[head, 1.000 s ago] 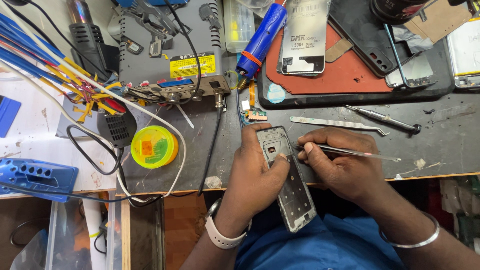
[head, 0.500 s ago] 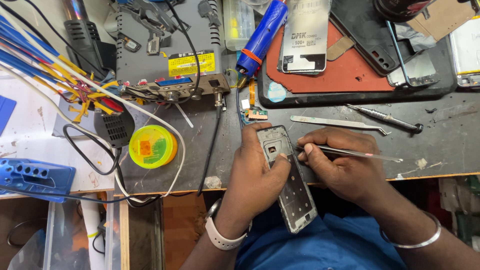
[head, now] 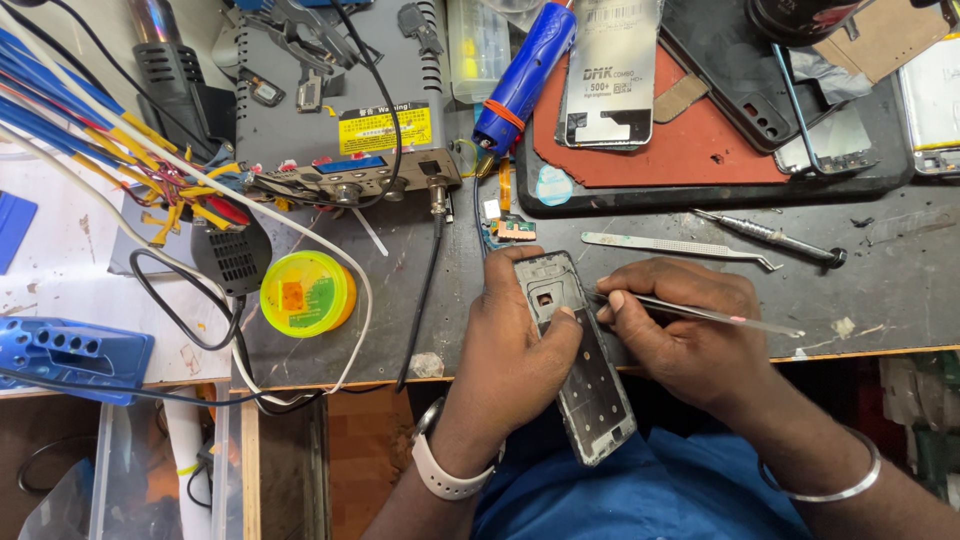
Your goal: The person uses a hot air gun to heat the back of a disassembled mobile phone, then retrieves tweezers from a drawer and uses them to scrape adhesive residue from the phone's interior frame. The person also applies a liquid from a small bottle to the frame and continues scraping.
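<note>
Both grips were closed: the left hand [head: 510, 350] was wrapped around the phone frame [head: 580, 360], thumb pressed on its face, and the right hand [head: 690, 335] pinched the tweezers [head: 700, 314] between thumb and forefinger like a pen. The frame hung over the near edge of the table [head: 900, 290], its top end above the table and its lower end above the blue shirt [head: 640, 495]. The tweezer tip touched the frame's right side near the top.

To do this step well, I think the left thumb should hold the frame firmly so it cannot turn, and the tip should work with small, light pressure, because a slip could scratch the frame or throw a small part away. Resting the right wrist on the table edge would steady the tip.

Counted: one frame, one tweezers in the hand, a second tweezers [head: 680, 245] and one screwdriver [head: 770, 237] lying behind the hands, one yellow tin [head: 305, 293] toward the left, one red mat [head: 700, 130] at the far edge.
</note>
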Demonstrator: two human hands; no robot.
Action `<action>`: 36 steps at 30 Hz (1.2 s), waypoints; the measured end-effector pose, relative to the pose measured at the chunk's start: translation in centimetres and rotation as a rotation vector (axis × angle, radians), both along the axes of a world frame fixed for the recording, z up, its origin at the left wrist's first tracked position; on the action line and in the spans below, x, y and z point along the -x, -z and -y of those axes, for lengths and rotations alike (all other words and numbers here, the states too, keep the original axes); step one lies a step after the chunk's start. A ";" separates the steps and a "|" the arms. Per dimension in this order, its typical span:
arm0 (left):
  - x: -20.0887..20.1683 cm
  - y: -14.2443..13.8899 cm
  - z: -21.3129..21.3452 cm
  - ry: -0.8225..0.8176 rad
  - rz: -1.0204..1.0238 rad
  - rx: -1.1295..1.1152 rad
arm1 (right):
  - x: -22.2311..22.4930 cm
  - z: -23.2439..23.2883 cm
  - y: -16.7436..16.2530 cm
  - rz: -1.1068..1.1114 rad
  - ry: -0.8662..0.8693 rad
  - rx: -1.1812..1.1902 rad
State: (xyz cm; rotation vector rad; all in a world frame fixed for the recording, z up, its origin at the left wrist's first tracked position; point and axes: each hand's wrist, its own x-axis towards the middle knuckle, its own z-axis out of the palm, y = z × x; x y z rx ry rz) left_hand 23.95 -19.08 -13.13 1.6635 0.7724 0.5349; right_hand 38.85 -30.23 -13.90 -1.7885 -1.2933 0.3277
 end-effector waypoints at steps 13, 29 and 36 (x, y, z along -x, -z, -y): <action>0.2 -0.2 0.1 0.036 -0.007 0.015 | 0.1 -0.2 -0.3 0.026 0.013 -0.048; 0.2 -0.3 -0.1 0.044 -0.038 0.043 | 0.3 -0.4 -0.5 0.014 -0.002 -0.030; 0.1 -0.1 -0.1 0.046 -0.028 -0.021 | 0.5 -0.4 -0.9 0.030 -0.040 -0.086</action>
